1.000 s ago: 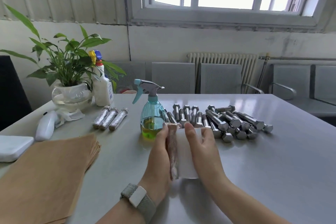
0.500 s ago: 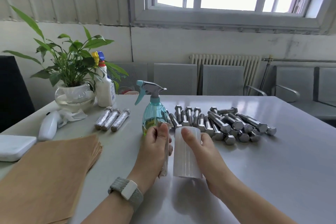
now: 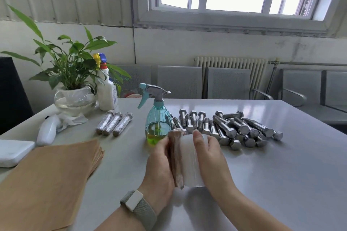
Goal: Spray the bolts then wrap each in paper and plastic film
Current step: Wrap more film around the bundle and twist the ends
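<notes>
My left hand [image 3: 159, 165] grips a bolt wrapped in brown paper [image 3: 176, 157], held upright against a white roll of plastic film [image 3: 189, 161]. Curled round the roll's right side is my right hand [image 3: 210, 157], thumb on top. A teal spray bottle [image 3: 157, 118] with green liquid stands just behind them. Several bare steel bolts [image 3: 234, 129] lie in a heap at the right. Three wrapped bolts [image 3: 114, 124] lie side by side further left. A stack of brown paper sheets [image 3: 48, 178] covers the near left of the table.
A potted plant in a glass bowl [image 3: 75, 99] and a white spray bottle [image 3: 107, 92] stand at the far left. A white handheld device [image 3: 47, 133], crumpled tissue and a white pad [image 3: 13, 152] lie by the left edge. Grey chairs [image 3: 225, 84] line the far side.
The paper-wrapped bolt has come back against the film roll, after being held a little apart from it half a second ago. Both hands stay in front of the spray bottle.
</notes>
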